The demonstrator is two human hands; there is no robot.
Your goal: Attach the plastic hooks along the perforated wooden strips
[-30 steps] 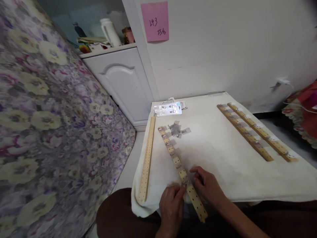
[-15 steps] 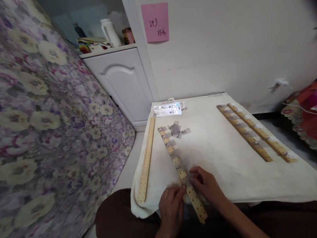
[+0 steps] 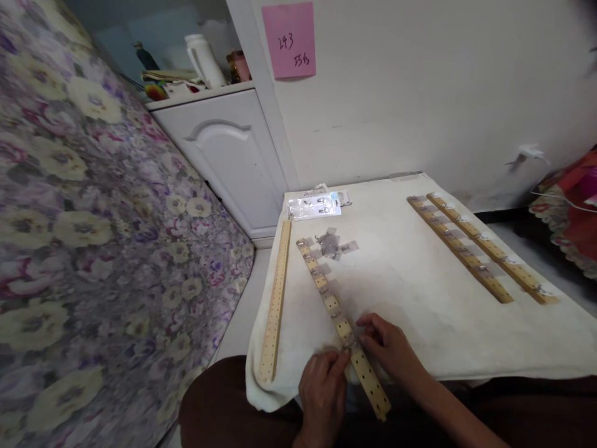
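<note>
A long wooden strip with holes (image 3: 332, 306) lies slanted on the white cloth-covered table (image 3: 420, 280), with small metal clips along its far half. My left hand (image 3: 323, 389) pinches the strip's near part from the left, fingers closed on it. From the right, my right hand (image 3: 390, 350) meets the same spot with its fingertips pinched around a small clip on the strip (image 3: 352, 341). A pile of loose small metal clips (image 3: 332, 243) sits beyond, near the strip's far end.
A bare perforated wooden strip (image 3: 276, 302) lies along the table's left edge. Two strips fitted with clips (image 3: 480, 255) lie at the right. A clear blister pack (image 3: 314, 205) sits at the far left corner. A floral mattress (image 3: 93, 218) fills the left; a white cabinet (image 3: 228, 155) stands behind.
</note>
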